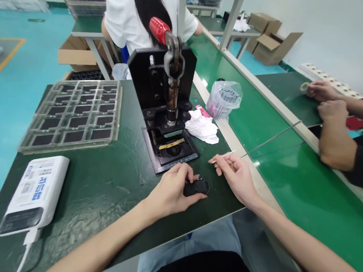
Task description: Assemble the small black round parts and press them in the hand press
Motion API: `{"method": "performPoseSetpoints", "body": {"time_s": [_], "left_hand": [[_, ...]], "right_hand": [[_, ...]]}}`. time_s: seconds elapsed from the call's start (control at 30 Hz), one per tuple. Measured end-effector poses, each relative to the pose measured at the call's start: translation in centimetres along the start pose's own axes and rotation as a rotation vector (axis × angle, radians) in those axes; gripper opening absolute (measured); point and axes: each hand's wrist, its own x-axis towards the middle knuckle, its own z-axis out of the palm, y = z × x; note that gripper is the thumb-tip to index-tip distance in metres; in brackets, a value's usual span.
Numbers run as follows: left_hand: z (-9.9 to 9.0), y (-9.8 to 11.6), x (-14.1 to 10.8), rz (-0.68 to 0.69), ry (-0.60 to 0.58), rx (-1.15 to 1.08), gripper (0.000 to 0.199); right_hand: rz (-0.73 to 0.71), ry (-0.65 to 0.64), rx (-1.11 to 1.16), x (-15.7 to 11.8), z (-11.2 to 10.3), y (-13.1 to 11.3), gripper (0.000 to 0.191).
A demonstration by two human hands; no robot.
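Observation:
My left hand (pixel 176 189) closes its thumb and fingers around a small black part with a round end (pixel 202 186), low over the green table. To its right, my right hand (pixel 234 173) pinches thin metal tweezers (pixel 222 157), or a similar slim tool, its tip pointing away to the right. The tool and the black part are apart. Just beyond both hands stands a black hand press (pixel 167 92) with a red-capped lever (pixel 160 29). A yellow strip (pixel 171 144) lies across the press's base.
A clear tray (pixel 73 114) of dark square pieces sits back left. Nearer is a white power bank (pixel 34 195) with a cable. Crumpled tissue (pixel 201 127) and a plastic bag (pixel 224 98) lie right of the press. A green conveyor (pixel 288 173) runs alongside; co-workers sit ahead and at right.

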Motion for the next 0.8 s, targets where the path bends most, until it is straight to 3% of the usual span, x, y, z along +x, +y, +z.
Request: {"method": "performPoseSetpoints", "body": {"time_s": [0.3, 0.4, 0.5, 0.57, 0.8], "left_hand": [[-0.3, 0.1, -0.1, 0.069, 0.017, 0.064, 0.044], [-1.3, 0.2, 0.3, 0.057, 0.164, 0.129, 0.037], [-2.7, -0.4, 1.0, -0.038, 0.388, 0.260, 0.038], [-3.5, -1.0, 1.5, -0.088, 0.471, 0.333, 0.037], [-3.6, -1.6, 1.8, -0.124, 0.509, 0.329, 0.032]], "right_hand": [[-0.010, -0.001, -0.005, 0.4, 0.1, -0.2, 0.039], [-0.037, -0.007, -0.016, 0.3, 0.2, -0.1, 0.040], [-0.039, -0.062, -0.028, 0.2, 0.3, 0.0, 0.040], [-0.037, -0.092, -0.022, 0.1, 0.3, 0.1, 0.040], [-0.038, -0.113, 0.044, 0.2, 0.1, 0.4, 0.039]]}}
